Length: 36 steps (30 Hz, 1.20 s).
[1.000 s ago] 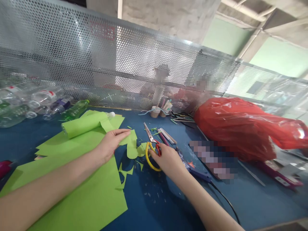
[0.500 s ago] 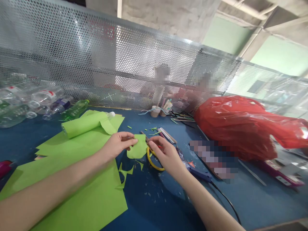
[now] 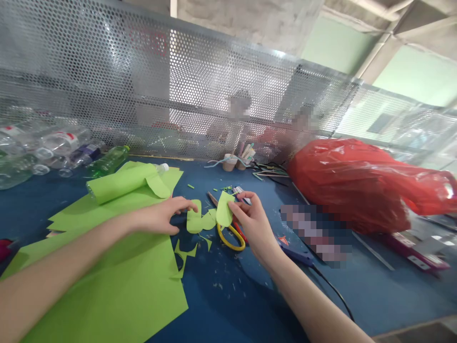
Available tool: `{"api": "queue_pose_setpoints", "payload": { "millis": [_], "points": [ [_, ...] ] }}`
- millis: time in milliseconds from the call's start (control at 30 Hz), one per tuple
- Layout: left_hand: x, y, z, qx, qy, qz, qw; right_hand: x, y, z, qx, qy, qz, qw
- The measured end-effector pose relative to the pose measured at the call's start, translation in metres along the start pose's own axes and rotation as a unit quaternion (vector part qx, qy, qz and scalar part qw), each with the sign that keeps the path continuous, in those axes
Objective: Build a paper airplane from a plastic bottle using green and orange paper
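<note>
Pinched in my right hand [image 3: 250, 216] is a small green paper cutout [image 3: 224, 208] with rounded lower corners, tilted above the scissors. My left hand [image 3: 173, 214] is open, fingers apart, its fingertips by another green paper piece [image 3: 194, 220] on the table. Between the two hands lies a further rounded green scrap [image 3: 209, 220]. The scissors [image 3: 233, 242] rest under the held cutout, with yellow and red handles and blades pointing away. Thin green offcuts [image 3: 184, 257] lie nearer me, beside the large green paper sheets [image 3: 117, 281] under my left forearm.
A bottle wrapped in green paper [image 3: 123, 185] lies on the sheets. Plastic bottles [image 3: 59, 145] lie at the back left. Cups of markers [image 3: 230, 164] stand at the mesh screen [image 3: 200, 95]. On the right are a red plastic bag [image 3: 350, 186] and a blue corded tool [image 3: 298, 255].
My left hand has let go of the green paper and opened, moving slightly left. My right hand now lifts a green cutout that my left hand held before, or one from beside it.
</note>
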<state>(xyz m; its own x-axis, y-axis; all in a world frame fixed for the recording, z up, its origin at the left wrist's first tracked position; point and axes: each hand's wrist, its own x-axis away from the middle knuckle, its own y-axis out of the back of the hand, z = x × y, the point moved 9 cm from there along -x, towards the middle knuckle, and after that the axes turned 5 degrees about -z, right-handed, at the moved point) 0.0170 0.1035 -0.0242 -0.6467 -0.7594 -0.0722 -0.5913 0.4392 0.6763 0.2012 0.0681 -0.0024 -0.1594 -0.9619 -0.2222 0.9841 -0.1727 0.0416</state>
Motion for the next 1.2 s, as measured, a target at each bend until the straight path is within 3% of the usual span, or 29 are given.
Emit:
{"api": "queue_pose_setpoints", "payload": {
  "millis": [300,467,667,933,1200],
  "points": [
    [-0.016,-0.005,0.015,0.097,0.044,-0.098,0.989,0.001,-0.016,-0.007,0.094,0.001,0.076,0.993],
    [-0.012,-0.010,0.014,0.163,0.077,-0.074,0.981,0.014,-0.034,-0.006,0.172,0.011,0.162,0.972],
    [-0.008,-0.031,0.008,0.216,0.122,-0.038,0.968,0.021,-0.040,-0.009,0.228,0.016,0.209,0.951],
    [-0.006,-0.035,0.008,0.184,0.097,-0.071,0.975,0.021,-0.042,-0.027,0.267,-0.013,0.216,0.939],
    [-0.007,-0.035,0.011,0.200,0.101,-0.046,0.973,0.019,-0.046,-0.031,0.290,-0.012,0.205,0.935]
  ]
}}
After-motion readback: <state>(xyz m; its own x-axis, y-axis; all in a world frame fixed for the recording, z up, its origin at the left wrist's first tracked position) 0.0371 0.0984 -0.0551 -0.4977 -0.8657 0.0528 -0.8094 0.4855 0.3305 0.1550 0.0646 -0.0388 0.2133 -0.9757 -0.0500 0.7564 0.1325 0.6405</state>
